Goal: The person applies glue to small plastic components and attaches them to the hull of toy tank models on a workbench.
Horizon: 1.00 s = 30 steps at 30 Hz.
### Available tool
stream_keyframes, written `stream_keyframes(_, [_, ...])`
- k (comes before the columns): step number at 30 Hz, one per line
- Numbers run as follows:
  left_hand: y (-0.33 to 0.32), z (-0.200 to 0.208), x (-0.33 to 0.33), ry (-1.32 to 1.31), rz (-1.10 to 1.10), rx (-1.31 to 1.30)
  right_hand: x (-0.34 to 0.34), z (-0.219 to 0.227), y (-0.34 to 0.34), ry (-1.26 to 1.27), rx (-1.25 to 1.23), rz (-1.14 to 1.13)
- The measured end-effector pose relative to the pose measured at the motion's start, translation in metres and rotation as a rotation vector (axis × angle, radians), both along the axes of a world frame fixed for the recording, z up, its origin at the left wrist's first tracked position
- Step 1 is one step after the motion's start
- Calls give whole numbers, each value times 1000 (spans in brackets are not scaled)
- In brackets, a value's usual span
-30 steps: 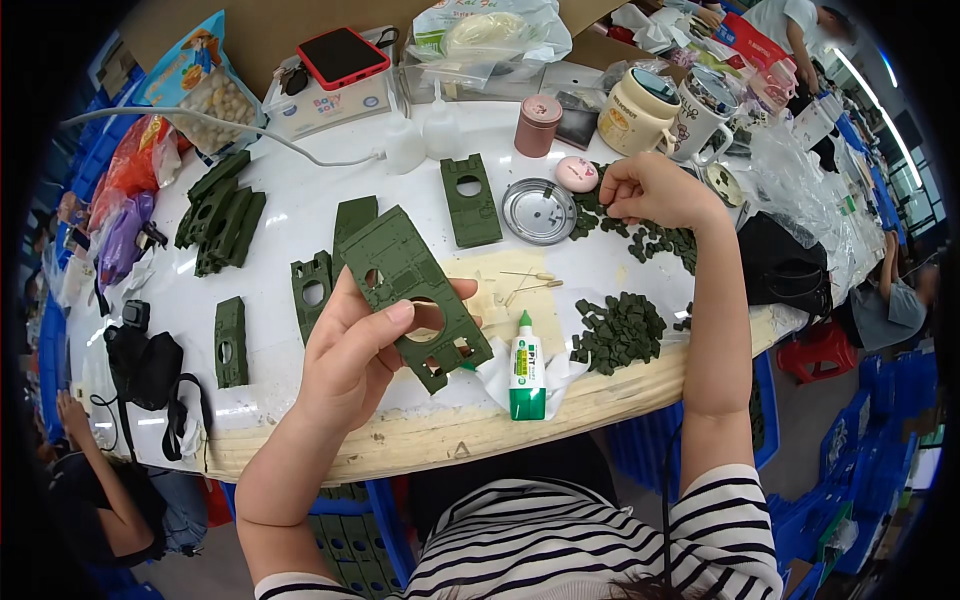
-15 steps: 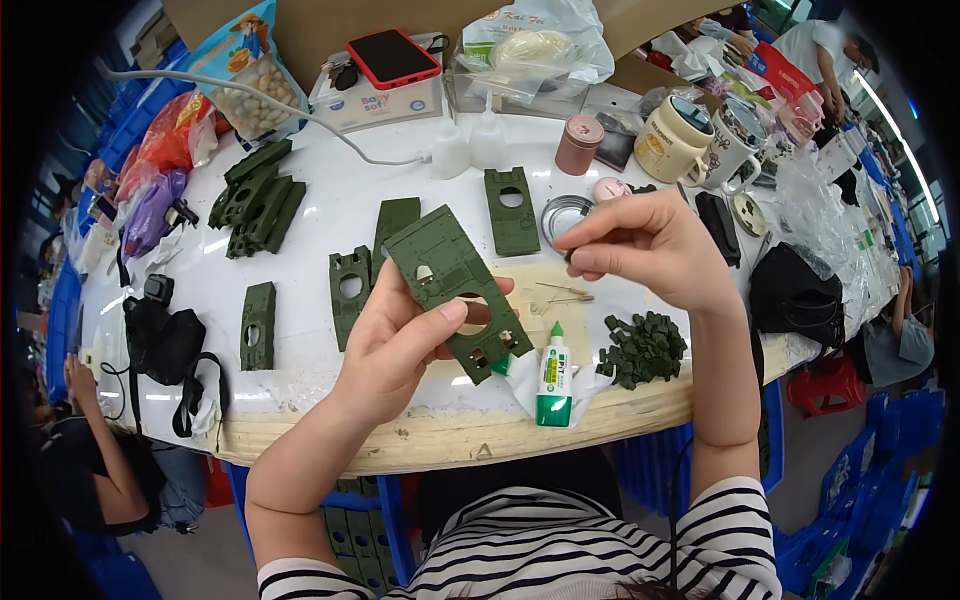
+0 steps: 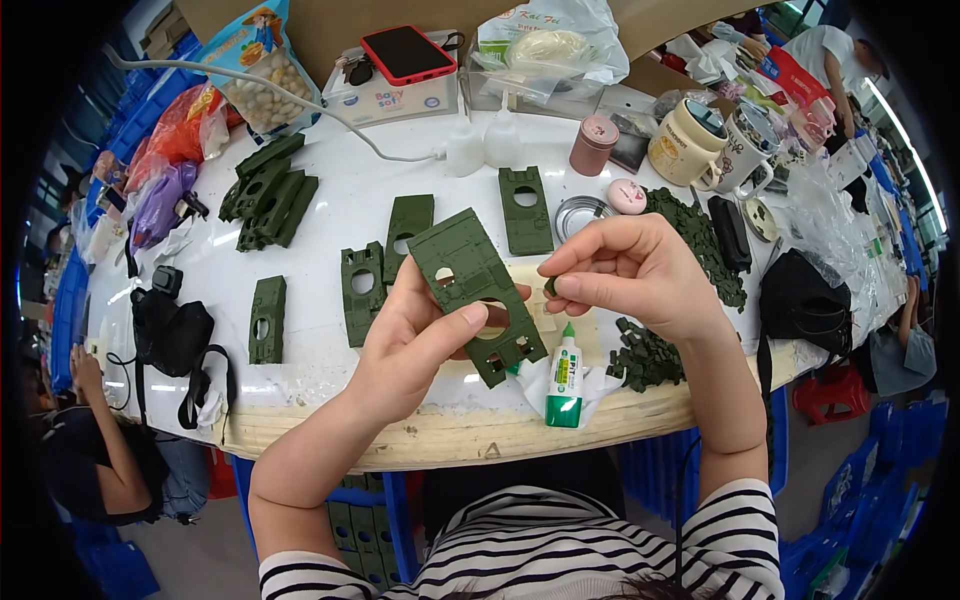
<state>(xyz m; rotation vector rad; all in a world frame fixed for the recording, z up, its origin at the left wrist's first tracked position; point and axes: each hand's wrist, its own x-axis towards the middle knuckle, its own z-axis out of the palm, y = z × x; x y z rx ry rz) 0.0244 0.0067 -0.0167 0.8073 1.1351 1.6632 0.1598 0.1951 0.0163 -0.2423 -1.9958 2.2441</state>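
White table (image 3: pixel 330 215), green plates (image 3: pixel 268 192), glue bottle (image 3: pixel 565 376)

The plate (image 3: pixel 478 292) held in the left hand (image 3: pixel 415 345) is dark olive green, as are the flat plates (image 3: pixel 525 208) lying on the white table (image 3: pixel 330 215). The small piece (image 3: pixel 550 287) pinched in the right hand (image 3: pixel 630 270) is the same green. The glue bottle (image 3: pixel 565 380) is white with a green cap and label. The shirt sleeves (image 3: pixel 735 535) are striped black and white. The phone (image 3: pixel 407 52) has a red case.
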Motion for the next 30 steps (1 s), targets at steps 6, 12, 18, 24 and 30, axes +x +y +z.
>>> stream_keyframes(6, [-1,2,-2,-31,-72,-44,0,-5,1,49,45,-15])
stream_keyframes(12, [-1,-1,-3,-4,-93,-40,0,-2,-2,42,-7,-28])
stream_keyframes(18, [-2,5,-1,23,-162,-148,2,-2,1,47,57,-35])
stream_keyframes(24, [-3,8,-3,-27,-411,-202,4,5,-4,20,55,-47])
stream_keyframes(30, [-3,11,-2,8,-447,-239,5,8,-6,-18,42,-41])
